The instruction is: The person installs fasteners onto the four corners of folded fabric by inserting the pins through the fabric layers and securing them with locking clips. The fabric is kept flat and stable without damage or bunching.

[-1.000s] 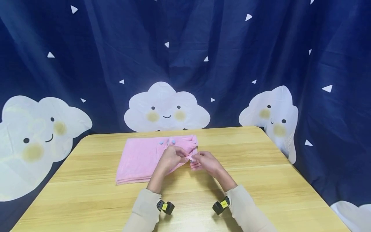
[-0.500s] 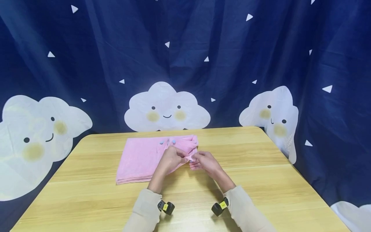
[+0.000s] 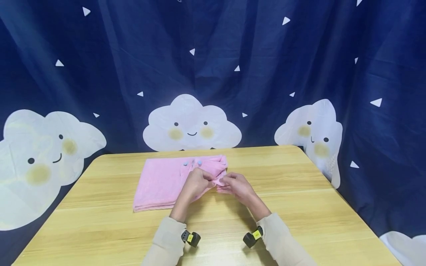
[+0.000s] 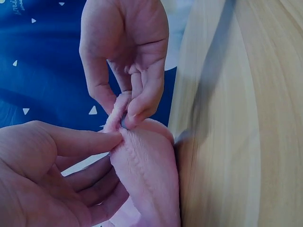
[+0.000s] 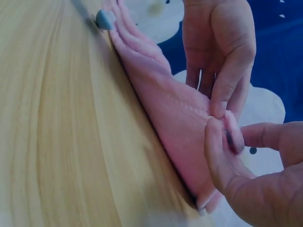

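Note:
A folded pink plush cloth [image 3: 159, 183] with blue-grey buttons [image 3: 199, 162] lies on the table. My left hand [image 3: 196, 181] pinches its edge near the right-hand end between thumb and finger. Close beside it, my right hand [image 3: 237, 186] pinches the same edge, which is lifted a little. In the right wrist view, the rim of a grey button [image 5: 229, 138] shows at the fabric between the right thumb and finger. How far that button passes through the cloth is hidden. Another round button [image 5: 104, 20] sits farther along the cloth.
The wooden table [image 3: 100, 229] has rounded far corners. Behind it hangs a dark blue curtain [image 3: 213, 44] with white clouds and triangles. Each wrist wears a black strap with a camera, such as the left one [image 3: 191, 238].
Both hands stay at the same spot on the cloth. The right hand's fingers have shifted slightly left, and the pinched edge has turned a little.

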A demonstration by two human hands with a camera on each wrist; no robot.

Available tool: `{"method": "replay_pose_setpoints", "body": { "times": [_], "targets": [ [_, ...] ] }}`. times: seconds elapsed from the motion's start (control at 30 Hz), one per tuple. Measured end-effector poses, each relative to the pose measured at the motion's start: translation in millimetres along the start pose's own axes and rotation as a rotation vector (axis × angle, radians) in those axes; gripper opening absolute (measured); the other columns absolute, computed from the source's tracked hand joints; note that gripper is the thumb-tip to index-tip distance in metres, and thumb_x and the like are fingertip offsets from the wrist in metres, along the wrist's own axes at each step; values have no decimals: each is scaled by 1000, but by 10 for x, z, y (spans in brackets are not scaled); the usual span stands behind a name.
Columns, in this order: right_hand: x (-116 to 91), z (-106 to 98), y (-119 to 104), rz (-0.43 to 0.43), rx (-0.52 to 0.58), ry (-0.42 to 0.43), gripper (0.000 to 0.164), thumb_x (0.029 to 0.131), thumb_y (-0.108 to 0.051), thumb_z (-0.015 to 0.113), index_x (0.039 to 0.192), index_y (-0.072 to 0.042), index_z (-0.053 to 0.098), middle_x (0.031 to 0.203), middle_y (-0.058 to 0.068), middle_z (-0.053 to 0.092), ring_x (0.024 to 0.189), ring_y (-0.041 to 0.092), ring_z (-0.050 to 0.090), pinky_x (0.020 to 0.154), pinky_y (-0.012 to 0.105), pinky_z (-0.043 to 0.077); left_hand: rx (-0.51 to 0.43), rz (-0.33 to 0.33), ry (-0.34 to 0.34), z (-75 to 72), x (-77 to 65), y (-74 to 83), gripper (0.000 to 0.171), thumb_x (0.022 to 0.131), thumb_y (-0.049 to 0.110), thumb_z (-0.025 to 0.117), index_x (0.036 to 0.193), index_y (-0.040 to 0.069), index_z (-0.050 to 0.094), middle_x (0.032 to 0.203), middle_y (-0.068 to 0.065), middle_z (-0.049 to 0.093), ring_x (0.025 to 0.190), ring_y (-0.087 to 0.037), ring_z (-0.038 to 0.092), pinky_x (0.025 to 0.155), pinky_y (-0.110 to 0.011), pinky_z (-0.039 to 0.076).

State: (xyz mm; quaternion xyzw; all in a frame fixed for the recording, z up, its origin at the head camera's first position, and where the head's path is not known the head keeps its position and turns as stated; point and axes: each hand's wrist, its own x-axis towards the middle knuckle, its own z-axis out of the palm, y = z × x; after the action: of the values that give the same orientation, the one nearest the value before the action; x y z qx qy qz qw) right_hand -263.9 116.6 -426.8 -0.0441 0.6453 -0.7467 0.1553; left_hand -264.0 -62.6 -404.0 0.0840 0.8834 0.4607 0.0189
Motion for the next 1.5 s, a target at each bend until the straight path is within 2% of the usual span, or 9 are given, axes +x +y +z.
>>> {"method": "replay_pose_setpoints", "body": {
  "times": [0.17,0.37,0.5,0.7,0.83,1.03,1.13,1.33,1.5],
  "targets": [
    [5,-2,6,4,-2,-5,30,97,-1,56,119,19,56,94,16,71,79,17,73,82,31,61,-6,9,3,-6,-9,4,16,80,0,77,92,8,82,102,-9,78,101,-24,67,93,-45,53],
    [9,8,16,-4,-19,12,29,95,0,55,117,20,57,88,12,69,76,16,71,80,29,61,19,65,-16,-61,-27,-12,16,81,1,77,96,5,80,96,-8,78,96,-22,70,90,-43,55],
    [14,17,13,-5,-28,16,32,94,1,55,118,22,55,86,9,67,76,16,70,80,28,61,54,84,40,-189,-65,-48,15,82,4,77,97,6,79,94,-7,79,95,-24,73,89,-44,57],
    [9,-3,18,-15,-59,-2,33,94,-1,56,117,22,54,88,11,66,78,18,70,80,29,61,121,30,67,-458,-169,-132,4,84,9,78,88,9,79,88,-1,77,92,-20,71,91,-45,55],
    [6,-22,25,-15,-75,-9,33,95,-2,57,117,22,54,90,13,67,79,18,70,81,29,61,203,-3,20,-625,-237,-222,6,84,10,77,78,10,75,78,1,73,80,-16,65,78,-37,54],
    [-1,-39,18,-16,-95,-10,34,95,-4,58,118,21,54,92,14,68,80,18,70,81,29,61,321,-110,-128,-805,-375,-313,9,79,5,72,71,8,69,63,-4,63,60,-16,55,55,-26,42],
    [-4,-38,8,-16,-104,-10,33,95,-4,58,117,20,55,93,14,69,81,18,71,82,29,61,374,-148,-199,-851,-444,-303,8,76,3,71,71,8,67,64,-6,62,58,-17,55,53,-26,42],
    [8,-39,8,-15,-107,-10,35,95,-5,58,118,21,54,89,10,69,80,18,70,82,29,61,405,-231,-325,-842,-509,-277,15,82,6,76,77,5,62,72,-12,66,62,-24,65,55,-33,54],
    [22,-38,20,-4,-95,-13,37,94,-4,59,120,22,53,92,14,68,79,17,69,82,29,61,446,-253,-373,-789,-532,-265,23,77,3,80,80,4,57,73,-12,64,60,-25,65,56,-34,56]
  ]
}}
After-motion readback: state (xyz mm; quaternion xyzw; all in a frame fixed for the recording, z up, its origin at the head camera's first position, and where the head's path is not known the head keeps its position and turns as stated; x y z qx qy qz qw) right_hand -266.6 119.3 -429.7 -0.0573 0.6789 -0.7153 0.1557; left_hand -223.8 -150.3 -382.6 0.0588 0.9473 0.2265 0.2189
